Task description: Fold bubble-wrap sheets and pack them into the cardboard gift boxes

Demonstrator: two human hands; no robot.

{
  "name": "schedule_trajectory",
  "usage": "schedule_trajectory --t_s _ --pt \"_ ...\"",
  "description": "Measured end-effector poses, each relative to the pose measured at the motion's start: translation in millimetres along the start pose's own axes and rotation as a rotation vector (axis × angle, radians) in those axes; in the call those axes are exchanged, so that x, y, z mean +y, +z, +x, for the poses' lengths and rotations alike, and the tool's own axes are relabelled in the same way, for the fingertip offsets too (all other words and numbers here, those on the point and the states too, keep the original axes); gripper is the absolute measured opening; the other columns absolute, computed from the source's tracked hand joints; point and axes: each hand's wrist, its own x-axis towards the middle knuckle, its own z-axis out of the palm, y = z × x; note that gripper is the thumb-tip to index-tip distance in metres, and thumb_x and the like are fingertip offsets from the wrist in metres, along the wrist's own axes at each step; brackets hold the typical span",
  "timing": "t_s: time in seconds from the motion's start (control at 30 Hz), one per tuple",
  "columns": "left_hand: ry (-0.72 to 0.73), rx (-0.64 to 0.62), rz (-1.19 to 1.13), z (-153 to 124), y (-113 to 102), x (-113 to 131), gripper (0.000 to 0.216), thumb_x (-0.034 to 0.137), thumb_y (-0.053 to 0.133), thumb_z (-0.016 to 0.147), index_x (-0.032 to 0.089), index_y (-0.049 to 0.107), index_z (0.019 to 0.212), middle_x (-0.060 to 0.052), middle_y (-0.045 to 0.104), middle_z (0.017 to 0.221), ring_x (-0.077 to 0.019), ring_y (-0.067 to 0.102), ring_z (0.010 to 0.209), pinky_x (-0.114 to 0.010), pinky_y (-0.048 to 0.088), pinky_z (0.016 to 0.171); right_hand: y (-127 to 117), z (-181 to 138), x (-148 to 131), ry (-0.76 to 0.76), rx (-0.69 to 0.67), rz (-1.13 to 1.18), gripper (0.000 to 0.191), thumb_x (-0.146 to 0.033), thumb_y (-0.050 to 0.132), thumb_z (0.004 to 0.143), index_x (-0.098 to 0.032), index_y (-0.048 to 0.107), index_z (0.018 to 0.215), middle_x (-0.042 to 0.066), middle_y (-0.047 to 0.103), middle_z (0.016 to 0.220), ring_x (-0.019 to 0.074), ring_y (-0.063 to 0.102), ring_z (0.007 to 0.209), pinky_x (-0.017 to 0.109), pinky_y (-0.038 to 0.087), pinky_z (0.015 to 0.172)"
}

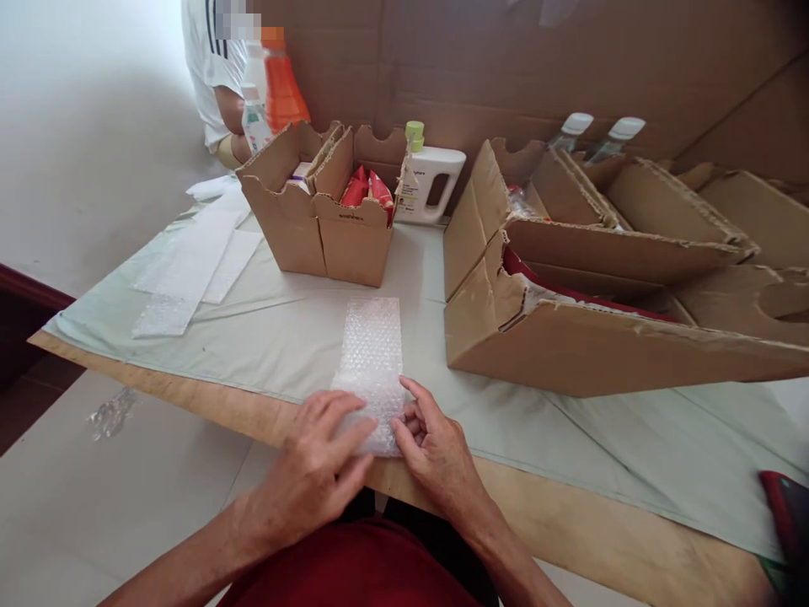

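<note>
left hand (316,468): you're resting it flat on the near end of the bubble wrap strip (372,354), fingers slightly spread, pressing down.
right hand (433,451): fingers curled, tips pinching the strip's near right edge.
bubble wrap strip: lying lengthwise, running away from your fingertips.
surface: pale cloth (284,337) covering the wooden table (569,523); bare wood edge showing just under your palms.
beyond fingertips: small cardboard boxes (316,219), white jug (430,181).
right of fingers: large cardboard trays (600,337).
room: white wall (82,126), tiled floor (94,506); another person sitting at the far end.
</note>
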Motion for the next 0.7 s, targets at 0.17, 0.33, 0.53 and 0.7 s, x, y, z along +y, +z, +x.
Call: schedule_trajectory --t_s 0.17,0.33,0.53,0.7 --pt "0.013 -0.124 -0.034 -8.7 13.2 3.5 0.031 0.01 0.061 0.087 0.02 0.061 0.117 -0.012 0.065 0.121 -0.0307 0.059 0.115 -0.053 0.053 0.099 -1.8 -2.4 3.2 -0.066 0.015 -0.232 0.047 -0.02 0.051 0.093 -0.017 0.053 0.14 0.001 0.071 0.084 0.0143 0.066 0.062 0.026 0.054 0.06" --pt "0.043 -0.108 -0.035 -7.0 15.6 -6.7 0.034 0.004 0.056 0.088 0.017 0.062 0.118 -0.012 0.069 0.115 -0.0279 0.063 0.108 -0.05 0.056 0.094 -17.8 -18.2 -0.4 -0.354 0.141 -0.538 0.045 -0.029 0.06 0.096 -0.016 0.052 0.138 0.007 0.072 0.09 0.0233 0.069 0.076 0.036 0.056 0.069" --pt "0.047 0.001 -0.159 -7.3 18.0 -13.7 0.034 0.001 0.051 0.092 0.019 0.062 0.119 -0.008 0.075 0.106 -0.0242 0.067 0.104 -0.044 0.056 0.092 -19.6 -26.2 -7.8 -0.523 -0.09 -0.522 0.036 -0.01 0.053 0.092 -0.02 0.061 0.125 0.012 0.072 0.121 0.0275 0.068 0.109 0.043 0.056 0.089" --pt "-0.104 0.028 -0.159 2.0 15.8 -15.0 0.028 0.01 0.054 0.096 0.018 0.06 0.121 -0.004 0.072 0.088 -0.0195 0.066 0.078 -0.035 0.057 0.072 -11.8 -5.6 -0.2 -0.287 -0.044 -0.301 0.029 -0.018 0.051 0.099 -0.021 0.064 0.124 0.007 0.078 0.105 0.0202 0.073 0.088 0.034 0.06 0.08"
